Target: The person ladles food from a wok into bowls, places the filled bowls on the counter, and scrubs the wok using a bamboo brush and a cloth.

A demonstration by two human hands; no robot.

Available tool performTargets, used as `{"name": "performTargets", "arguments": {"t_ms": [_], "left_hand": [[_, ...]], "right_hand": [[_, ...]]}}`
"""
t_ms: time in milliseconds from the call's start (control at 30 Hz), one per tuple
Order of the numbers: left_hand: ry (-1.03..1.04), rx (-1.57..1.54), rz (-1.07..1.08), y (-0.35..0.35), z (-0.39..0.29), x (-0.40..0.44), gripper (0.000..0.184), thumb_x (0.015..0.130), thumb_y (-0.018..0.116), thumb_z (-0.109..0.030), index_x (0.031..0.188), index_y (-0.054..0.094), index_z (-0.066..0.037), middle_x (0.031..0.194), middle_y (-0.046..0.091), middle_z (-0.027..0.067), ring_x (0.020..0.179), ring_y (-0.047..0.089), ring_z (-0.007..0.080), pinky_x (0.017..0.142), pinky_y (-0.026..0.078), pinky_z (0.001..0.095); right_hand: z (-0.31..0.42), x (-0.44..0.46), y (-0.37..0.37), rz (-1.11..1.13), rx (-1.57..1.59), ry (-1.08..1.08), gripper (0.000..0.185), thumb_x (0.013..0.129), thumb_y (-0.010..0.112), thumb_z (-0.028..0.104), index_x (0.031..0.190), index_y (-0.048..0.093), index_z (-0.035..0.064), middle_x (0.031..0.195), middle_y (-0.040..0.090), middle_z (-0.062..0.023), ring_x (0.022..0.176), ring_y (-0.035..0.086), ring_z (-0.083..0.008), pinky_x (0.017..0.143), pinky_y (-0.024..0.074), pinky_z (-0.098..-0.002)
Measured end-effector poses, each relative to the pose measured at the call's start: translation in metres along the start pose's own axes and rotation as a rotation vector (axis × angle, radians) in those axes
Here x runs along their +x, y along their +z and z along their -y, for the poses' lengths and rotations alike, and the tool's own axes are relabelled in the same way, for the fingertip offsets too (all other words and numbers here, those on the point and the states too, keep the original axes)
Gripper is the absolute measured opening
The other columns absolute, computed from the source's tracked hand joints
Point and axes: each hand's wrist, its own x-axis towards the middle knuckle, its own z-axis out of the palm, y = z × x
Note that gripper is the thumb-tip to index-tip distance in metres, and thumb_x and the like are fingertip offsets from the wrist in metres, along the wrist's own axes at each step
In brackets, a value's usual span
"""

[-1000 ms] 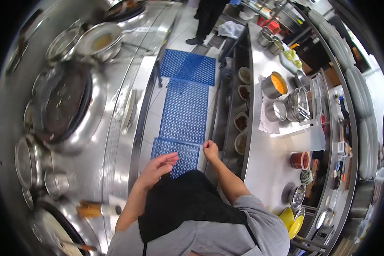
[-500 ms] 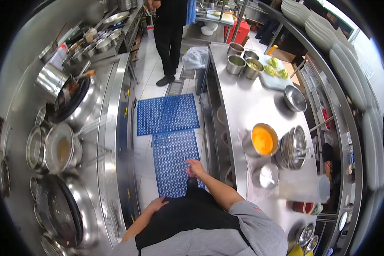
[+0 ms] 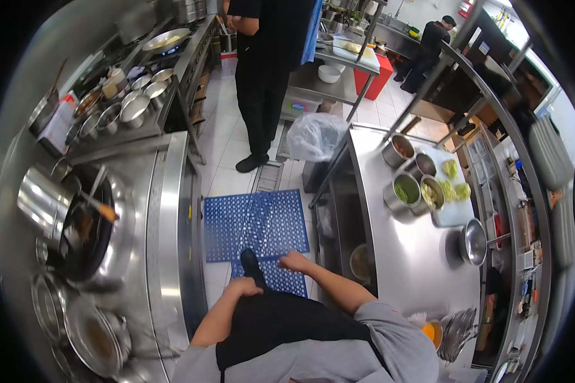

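My left hand (image 3: pixel 244 287) hangs in front of the black apron (image 3: pixel 287 325), near my thigh. Its fingers point inward, loosely bent, with nothing seen in them. My right hand (image 3: pixel 294 260) is out ahead of my body, above the blue perforated floor mat (image 3: pixel 255 217). Those fingers are curled in and I see no object in them. Neither hand touches the steel counters at the sides. One dark shoe (image 3: pixel 252 263) of mine shows between the hands on the mat.
Left, a steel wok range holds a wok (image 3: pixel 102 236) and a tall pot (image 3: pixel 41 198). Right, a steel counter (image 3: pixel 396 255) carries metal pots (image 3: pixel 401 190), lettuce on a board (image 3: pixel 453 214) and a bowl (image 3: pixel 473 242). A person in black (image 3: pixel 262 83) stands ahead beside a plastic bag (image 3: pixel 316 135); another works farther back.
I have moved forward along the aisle, so the pot of orange liquid now sits beside my right arm. My left hand has swung forward; my right hand's fingers have curled in.
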Motion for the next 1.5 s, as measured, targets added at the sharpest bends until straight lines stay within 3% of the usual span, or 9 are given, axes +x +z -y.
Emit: {"name": "performTargets", "arguments": {"t_ms": [267,400,600,733,800,867,967,1300,1500], "left_hand": [[0.418,-0.442,-0.936,-0.362,0.053,0.079,0.084,0.088,0.069,-0.042,0.153,0.03,-0.007,0.152,0.034,0.0307,0.142,0.033,0.0426,0.117,0.028,0.0445],[0.572,-0.398,-1.28,-0.546,0.014,0.08,0.084,0.09,0.068,-0.035,0.156,0.023,-0.009,0.154,0.028,0.0328,0.145,0.026,0.0427,0.118,0.024,0.0434],[0.472,-0.295,-1.508,-0.715,-0.026,0.156,0.09,0.087,0.071,-0.031,0.157,0.02,-0.008,0.159,0.018,0.03,0.149,0.017,0.0411,0.119,0.019,0.0448],[0.258,-0.244,-1.676,-0.794,-0.04,0.216,0.095,0.082,0.075,-0.029,0.155,0.019,-0.003,0.159,0.012,0.031,0.148,0.014,0.044,0.119,0.017,0.0486],[0.101,-0.163,-1.671,-0.806,-0.007,0.261,0.088,0.081,0.076,-0.026,0.149,0.028,0.003,0.156,0.022,0.0312,0.146,0.02,0.0438,0.119,0.019,0.0467],[-0.209,-0.783,-1.098,-0.804,0.017,0.273,0.075,0.08,0.076,-0.019,0.138,0.036,0.007,0.146,0.034,0.0292,0.14,0.03,0.038,0.116,0.024,0.0435],[-0.37,-0.835,-0.803,-0.805,0.04,0.286,0.064,0.077,0.073,-0.015,0.125,0.037,0.006,0.134,0.038,0.0263,0.129,0.035,0.0356,0.107,0.028,0.0412],[0.079,0.248,-0.575,-1.174,-0.223,0.137,0.03,0.069,0.065,-0.001,0.082,0.039,0.002,0.093,0.051,0.0166,0.091,0.051,0.0276,0.078,0.039,0.0335],[0.281,0.729,-0.462,-1.209,-0.332,0.131,0.023,0.06,0.063,0.012,0.061,0.043,0.0,0.074,0.063,0.0123,0.074,0.064,0.0237,0.063,0.048,0.0271]], "right_hand": [[-0.017,0.064,-0.154,-0.501,0.22,0.26,0.038,0.088,0.066,0.028,0.118,0.07,0.0052,0.099,0.074,-0.0107,0.086,0.069,-0.0191,0.084,0.0519,-0.0321],[0.027,0.126,-0.263,-0.634,0.872,0.224,0.044,0.092,0.065,0.025,0.133,0.059,0.0097,0.094,0.067,-0.0044,0.078,0.064,-0.0167,0.056,0.051,-0.0312],[0.034,0.314,-0.501,-0.88,1.255,0.034,0.051,0.096,0.061,0.026,0.142,0.047,0.0111,0.1,0.062,-0.0069,0.076,0.059,-0.0161,0.057,0.0524,-0.0321],[0.001,0.452,-0.689,-1.004,0.863,0.115,0.054,0.094,0.06,0.03,0.142,0.046,0.0092,0.107,0.065,-0.017,0.093,0.065,-0.0295,0.073,0.0552,-0.0426],[-0.043,0.541,-0.748,-1.165,0.361,0.159,0.055,0.093,0.059,0.032,0.141,0.046,0.0077,0.112,0.065,-0.0226,0.104,0.065,-0.0389,0.084,0.0538,-0.0486],[-0.046,0.571,-0.812,-1.07,0.323,0.237,0.052,0.092,0.058,0.032,0.137,0.051,0.0063,0.116,0.064,-0.0252,0.112,0.06,-0.0438,0.094,0.0487,-0.0508],[-0.056,0.621,-0.894,-1.041,0.204,0.315,0.047,0.092,0.056,0.031,0.133,0.055,0.0065,0.121,0.063,-0.0249,0.119,0.058,-0.0423,0.098,0.0473,-0.0499],[-0.135,0.764,-0.999,-0.929,-0.101,0.498,0.05,0.092,0.057,0.04,0.133,0.059,0.0129,0.136,0.058,-0.0109,0.121,0.058,-0.0377,0.084,0.055,-0.0539],[-0.156,0.751,-1.0,-1.017,-0.13,0.367,0.046,0.091,0.058,0.033,0.13,0.06,0.0084,0.135,0.057,-0.0154,0.121,0.057,-0.04,0.086,0.0536,-0.0507]]}}
